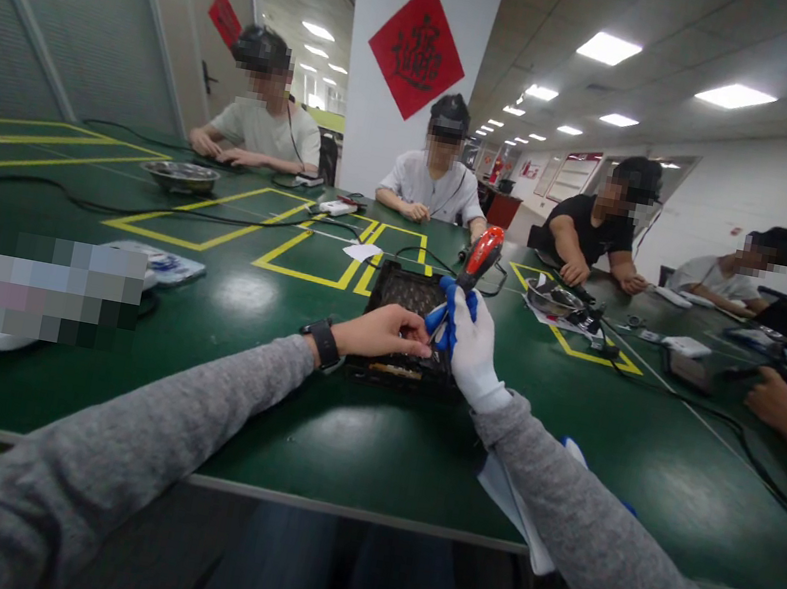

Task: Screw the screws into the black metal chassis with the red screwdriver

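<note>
A black flat device [405, 292] lies on the green table [249, 421] in front of me. My left hand [387, 331], bare with a dark wristband, rests on the device's near edge with its fingers curled; whether it holds anything small is hidden. My right hand [472, 344] wears a white glove with blue fingertips and is wrapped round a screwdriver [480, 261] with a red and black handle. The screwdriver stands nearly upright, its tip down at the device's right near corner, close to my left fingers.
A spare glove or paper [516, 504] lies under my right forearm. Metal bowls [180, 176] [551, 297], black cables [149, 211] and yellow tape outlines [306, 271] spread over the table. Several people sit along the far side. Another person's hand [775, 397] reaches in at the right.
</note>
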A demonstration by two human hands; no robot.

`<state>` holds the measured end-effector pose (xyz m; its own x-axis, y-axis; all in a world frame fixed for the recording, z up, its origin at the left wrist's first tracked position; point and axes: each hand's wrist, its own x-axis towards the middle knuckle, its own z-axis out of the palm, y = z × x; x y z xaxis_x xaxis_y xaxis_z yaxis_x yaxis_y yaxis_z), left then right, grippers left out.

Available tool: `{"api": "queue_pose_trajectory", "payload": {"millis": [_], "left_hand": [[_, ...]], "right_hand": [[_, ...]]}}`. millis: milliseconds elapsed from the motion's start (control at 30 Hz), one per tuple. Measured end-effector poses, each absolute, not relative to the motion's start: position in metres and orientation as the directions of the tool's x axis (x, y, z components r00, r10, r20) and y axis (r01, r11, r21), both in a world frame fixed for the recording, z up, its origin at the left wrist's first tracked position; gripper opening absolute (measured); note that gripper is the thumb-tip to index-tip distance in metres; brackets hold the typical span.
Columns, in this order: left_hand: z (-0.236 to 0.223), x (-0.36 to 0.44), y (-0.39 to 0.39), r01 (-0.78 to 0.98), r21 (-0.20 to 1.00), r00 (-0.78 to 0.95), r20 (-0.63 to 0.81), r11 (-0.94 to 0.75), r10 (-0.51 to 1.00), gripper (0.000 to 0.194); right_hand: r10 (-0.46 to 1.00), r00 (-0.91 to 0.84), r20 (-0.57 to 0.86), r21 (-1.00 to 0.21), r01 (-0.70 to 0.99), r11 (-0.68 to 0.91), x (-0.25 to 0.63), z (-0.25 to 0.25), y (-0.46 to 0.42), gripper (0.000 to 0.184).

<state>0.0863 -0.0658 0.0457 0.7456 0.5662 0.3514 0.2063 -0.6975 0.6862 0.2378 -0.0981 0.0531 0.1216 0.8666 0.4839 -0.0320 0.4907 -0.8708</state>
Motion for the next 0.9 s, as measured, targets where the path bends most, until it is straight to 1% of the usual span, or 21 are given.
{"api": "queue_pose_trajectory", "payload": {"millis": [100,267,500,700,900], "left_hand": [[0.0451,0.0856,-0.0652,0.199,0.705,0.744,0.343,-0.681,0.573,0.032],[0.048,0.0846,-0.0665,0.147,0.708,0.771,0.356,-0.691,0.528,0.029],[0.0441,0.0867,-0.0645,0.212,0.707,0.731,0.343,-0.674,0.59,0.035],[0.0473,0.085,-0.0665,0.128,0.729,0.788,0.337,-0.672,0.516,0.03],[0.0474,0.0871,-0.0673,0.226,0.706,0.739,0.325,-0.672,0.59,0.033]], "right_hand": [[0.866,0.121,0.486,-0.871,-0.022,0.491,0.2375,0.0531,-0.0983,0.043],[0.87,0.095,0.483,-0.871,-0.046,0.489,0.237,0.0542,-0.0989,0.042],[0.862,0.099,0.497,-0.864,-0.036,0.502,0.2367,0.053,-0.0982,0.043],[0.879,0.057,0.473,-0.878,-0.053,0.476,0.237,0.0532,-0.0996,0.045],[0.864,0.094,0.495,-0.865,-0.046,0.5,0.2357,0.0517,-0.0978,0.045]]}}
